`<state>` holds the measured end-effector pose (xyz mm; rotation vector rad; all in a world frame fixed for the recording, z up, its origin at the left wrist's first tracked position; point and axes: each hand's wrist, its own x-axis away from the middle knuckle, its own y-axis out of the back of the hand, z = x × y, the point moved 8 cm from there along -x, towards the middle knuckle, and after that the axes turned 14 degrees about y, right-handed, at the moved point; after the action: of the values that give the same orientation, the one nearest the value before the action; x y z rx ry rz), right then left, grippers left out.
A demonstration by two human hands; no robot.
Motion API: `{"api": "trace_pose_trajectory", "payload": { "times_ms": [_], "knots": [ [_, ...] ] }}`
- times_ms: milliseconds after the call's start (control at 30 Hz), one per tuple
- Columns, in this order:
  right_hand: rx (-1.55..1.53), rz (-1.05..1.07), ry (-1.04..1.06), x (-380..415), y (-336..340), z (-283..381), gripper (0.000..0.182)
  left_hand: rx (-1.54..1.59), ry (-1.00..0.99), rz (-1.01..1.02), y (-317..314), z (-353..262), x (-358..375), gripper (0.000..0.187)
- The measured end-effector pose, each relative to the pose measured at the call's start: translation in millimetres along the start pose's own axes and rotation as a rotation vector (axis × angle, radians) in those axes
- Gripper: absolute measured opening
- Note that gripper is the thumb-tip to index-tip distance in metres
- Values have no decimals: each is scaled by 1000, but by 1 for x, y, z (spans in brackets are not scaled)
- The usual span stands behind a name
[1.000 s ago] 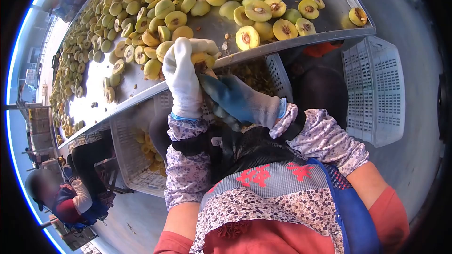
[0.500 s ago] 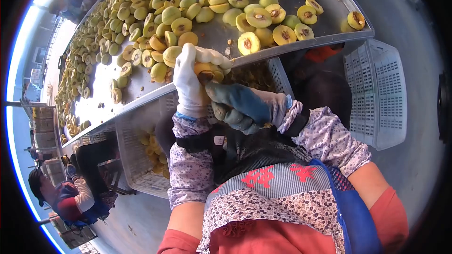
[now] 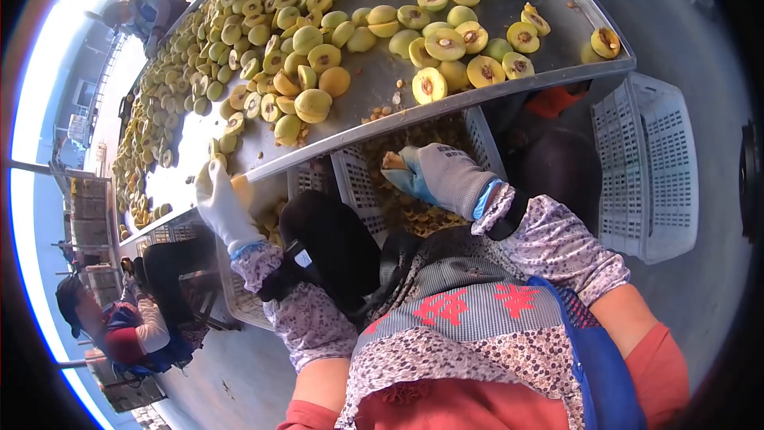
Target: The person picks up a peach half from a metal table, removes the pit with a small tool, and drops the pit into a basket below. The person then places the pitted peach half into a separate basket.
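Note:
My left hand (image 3: 225,205), in a white glove, is at the table's front edge above a crate. It is closed around a yellow peach half (image 3: 242,189), of which only part shows. My right hand (image 3: 446,179), in a grey and blue glove, hangs over another crate (image 3: 358,185). A small brown piece (image 3: 391,161) that looks like a peach pit is pinched at its fingertips. Brownish pits and scraps (image 3: 422,215) lie in that crate. Many halved greenish-yellow peaches (image 3: 314,105) cover the metal table (image 3: 366,84), several with pits showing.
A white crate (image 3: 649,167) stands on the floor at right. The left crate (image 3: 239,295) holds yellow halves under my left hand. One person (image 3: 131,326) sits at the far left, and another (image 3: 147,16) is at the table's far side. My knee (image 3: 326,243) is between the crates.
My hands were together on one peach above the table edge. They have parted: the left went left and down with a half, the right moved over the pit crate with a brown piece.

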<state>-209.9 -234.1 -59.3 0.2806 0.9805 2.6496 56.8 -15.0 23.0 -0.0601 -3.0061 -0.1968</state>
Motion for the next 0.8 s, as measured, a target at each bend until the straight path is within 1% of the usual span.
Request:
{"api": "trace_pose_trajectory", "payload": {
  "times_ms": [33,100,167,200,233,267,300,333,367,400,433,467,500,567,600,633,667,700,733,767,800],
  "knots": [
    [0,-1,4,-1,-1,1,42,-234,-70,-184,9,-14,4,41],
    [-12,-16,52,-5,-1,6,41,-249,-266,14,-27,-35,15,41],
    [-22,0,41,-7,0,10,41,-379,-319,391,-96,-34,22,36],
    [-36,4,37,-7,1,11,41,-640,-589,409,-134,-46,44,36],
    [-53,9,31,-7,2,11,42,-772,-648,451,-165,-41,55,41],
    [-50,3,22,-6,5,12,42,-872,-699,471,-190,-34,63,45],
    [-50,3,20,-7,6,11,42,-1076,-640,488,-216,-11,52,54],
    [-57,-18,28,-7,8,9,41,-1209,-743,472,-235,4,49,51],
    [-64,-39,34,-6,9,7,40,-1207,-744,481,-246,7,50,51],
    [-63,-41,26,-6,9,4,40,-1343,-738,448,-256,15,48,51],
    [-62,-91,59,-8,12,5,41,-1477,-731,410,-261,22,46,50],
    [-63,-140,93,-9,16,7,41,-1424,-712,440,-262,17,48,45],
    [-62,-138,92,-10,17,8,41,-1423,-710,441,-259,17,44,45],
    [-101,-191,76,-12,25,12,35,-1184,-709,556,-255,10,36,42],
    [-102,-192,77,-15,21,9,35,-1005,-773,537,-249,0,35,42],
    [-178,-344,201,-18,25,12,31,-1006,-776,537,-246,1,30,42],
    [-254,-498,322,-16,35,19,27,-806,-676,546,-237,-10,28,44],
    [-257,-503,315,-15,37,19,27,-607,-570,551,-227,-15,29,46],
    [-460,-456,244,-18,34,13,24,-726,-669,473,-224,-16,42,47],
    [-658,-404,172,-21,29,10,21,-722,-663,469,-224,-11,44,47],
    [-285,-520,168,-24,32,3,21,-763,-759,505,-230,-8,52,47]
  ]
}}
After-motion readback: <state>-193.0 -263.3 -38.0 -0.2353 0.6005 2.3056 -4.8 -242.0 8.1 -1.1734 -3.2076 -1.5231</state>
